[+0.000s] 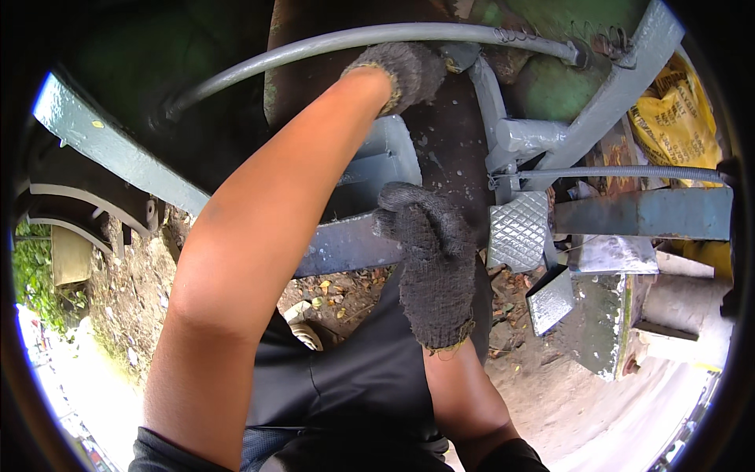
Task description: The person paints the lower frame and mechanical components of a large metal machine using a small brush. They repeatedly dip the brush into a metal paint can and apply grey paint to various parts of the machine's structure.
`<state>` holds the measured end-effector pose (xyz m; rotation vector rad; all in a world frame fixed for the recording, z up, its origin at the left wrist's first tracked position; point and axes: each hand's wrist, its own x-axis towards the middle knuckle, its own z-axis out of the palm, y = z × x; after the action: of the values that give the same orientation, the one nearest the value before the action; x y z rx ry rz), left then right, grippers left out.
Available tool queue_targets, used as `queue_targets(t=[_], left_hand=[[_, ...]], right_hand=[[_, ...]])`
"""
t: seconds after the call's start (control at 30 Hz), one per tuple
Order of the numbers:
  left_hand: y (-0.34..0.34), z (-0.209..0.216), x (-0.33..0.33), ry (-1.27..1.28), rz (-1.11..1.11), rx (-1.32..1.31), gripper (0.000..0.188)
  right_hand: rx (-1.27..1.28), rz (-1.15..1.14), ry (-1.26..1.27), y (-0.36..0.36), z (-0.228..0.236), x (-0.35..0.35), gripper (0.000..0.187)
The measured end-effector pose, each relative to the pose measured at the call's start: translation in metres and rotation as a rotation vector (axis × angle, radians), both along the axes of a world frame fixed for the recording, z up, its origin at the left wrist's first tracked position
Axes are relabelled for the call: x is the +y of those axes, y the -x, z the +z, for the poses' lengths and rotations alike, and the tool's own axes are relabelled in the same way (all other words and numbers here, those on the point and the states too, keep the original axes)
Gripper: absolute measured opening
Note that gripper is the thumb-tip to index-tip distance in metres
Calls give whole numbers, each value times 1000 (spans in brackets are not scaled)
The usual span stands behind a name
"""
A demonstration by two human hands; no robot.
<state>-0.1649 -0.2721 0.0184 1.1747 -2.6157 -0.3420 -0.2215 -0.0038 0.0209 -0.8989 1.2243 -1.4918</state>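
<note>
The gloves (pixel 437 271) are rough matt knit, the curved tube (pixel 377 35) smooth grey-painted metal.

Mostly greys here, plus one loud yellow sack (pixel 678 118)

Left hand (pixel 409 76) and right hand (pixel 434 256) both wear dark grey knit gloves (pixel 436 307) with yellowish cuff edges. Pedal (pixel 519 230) just right of the right hand: silvery grey, diamond pattern. Curved bar (pixel 377 34) above the left hand? Plain grey. Well right of both hands, that sack has dark printing, and the beam (pixel 645 214) below it is a worn blue-grey. Trousers (pixel 354 381) below the right hand are just black.
</note>
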Motion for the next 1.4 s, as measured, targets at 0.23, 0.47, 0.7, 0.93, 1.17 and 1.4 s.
queue_targets(t=[0.23,0.47,0.7,0.93,1.17,1.4], left_hand=[[4,-28,-26,281,-87,94,37],[-4,-42,-35,669,-117,168,35],[11,16,4,-145,92,313,33],[17,50,35,-712,270,421,32],[16,44,33,-834,371,540,33],[25,37,19,-797,272,406,32]], right_hand=[[71,19,41,9,-4,-9,26],[33,13,0,7,-5,-8,28],[100,32,44,8,-7,-8,24],[53,29,38,6,-10,-9,25],[55,24,15,7,-9,-9,26],[21,36,13,8,-8,-9,27]])
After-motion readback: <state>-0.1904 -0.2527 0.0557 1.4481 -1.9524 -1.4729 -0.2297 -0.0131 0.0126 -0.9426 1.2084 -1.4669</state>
